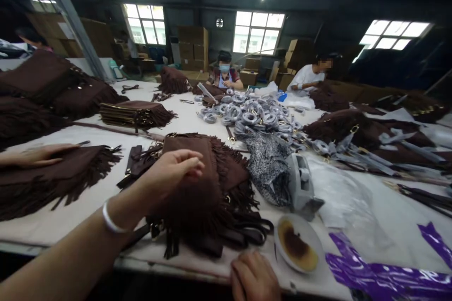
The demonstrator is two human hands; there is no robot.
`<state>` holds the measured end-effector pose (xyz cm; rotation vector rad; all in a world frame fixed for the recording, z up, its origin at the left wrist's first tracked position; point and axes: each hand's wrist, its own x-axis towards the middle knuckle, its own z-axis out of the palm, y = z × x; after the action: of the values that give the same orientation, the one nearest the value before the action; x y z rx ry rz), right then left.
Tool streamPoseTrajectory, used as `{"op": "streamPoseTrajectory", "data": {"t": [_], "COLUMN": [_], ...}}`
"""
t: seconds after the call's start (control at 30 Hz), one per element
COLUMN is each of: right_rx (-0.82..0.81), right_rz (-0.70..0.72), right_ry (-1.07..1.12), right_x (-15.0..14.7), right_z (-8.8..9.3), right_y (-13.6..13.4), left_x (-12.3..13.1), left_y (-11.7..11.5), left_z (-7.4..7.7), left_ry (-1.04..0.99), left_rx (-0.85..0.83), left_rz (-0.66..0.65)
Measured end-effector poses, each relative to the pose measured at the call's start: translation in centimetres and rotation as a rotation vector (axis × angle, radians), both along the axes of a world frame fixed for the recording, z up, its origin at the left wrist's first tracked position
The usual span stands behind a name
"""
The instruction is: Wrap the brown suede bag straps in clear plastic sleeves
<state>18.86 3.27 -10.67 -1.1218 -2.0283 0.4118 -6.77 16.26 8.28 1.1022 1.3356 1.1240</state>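
My left hand (176, 169), with a white bangle on its wrist, is over a dark brown fringed bag (192, 188). Its fingers are curled in against the thumb, and anything between them is hidden. Black straps and gold-coloured clasps stick out around this bag. At the table's front edge is my right hand (254, 276), knuckles up and fingers curled under; whatever it may hold does not show. Just right of it stands a white dish (319, 256) with a yellowish pad stained dark brown. Behind the dish are a grey tape dispenser (302, 181) and a black-and-white patterned cloth (270, 162).
Another person's hand (45, 154) lies on a fringed bag (81, 164) at left. Stacked brown pieces (136, 114) sit behind. Several wrapped coiled straps (250, 113) fill the middle. Purple printed plastic (384, 277) and clear plastic (346, 193) lie right. Co-workers (225, 75) sit opposite.
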Motion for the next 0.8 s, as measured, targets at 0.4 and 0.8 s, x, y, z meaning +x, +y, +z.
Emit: {"op": "streamPoseTrajectory", "data": {"t": [0.4, 0.8], "right_rx": [-0.051, -0.365], "right_rz": [0.044, 0.127], "right_ry": [-0.03, 0.168], "right_x": [-1.4, -3.4], "right_z": [2.7, 6.0], "right_y": [-0.8, -3.6], "left_x": [-5.8, -5.6], "left_y": [-15.9, -13.9], "left_z": [-8.6, -8.0], "left_ry": [0.701, 0.442], "left_rx": [0.251, 0.069], "left_rz": [0.353, 0.248]}}
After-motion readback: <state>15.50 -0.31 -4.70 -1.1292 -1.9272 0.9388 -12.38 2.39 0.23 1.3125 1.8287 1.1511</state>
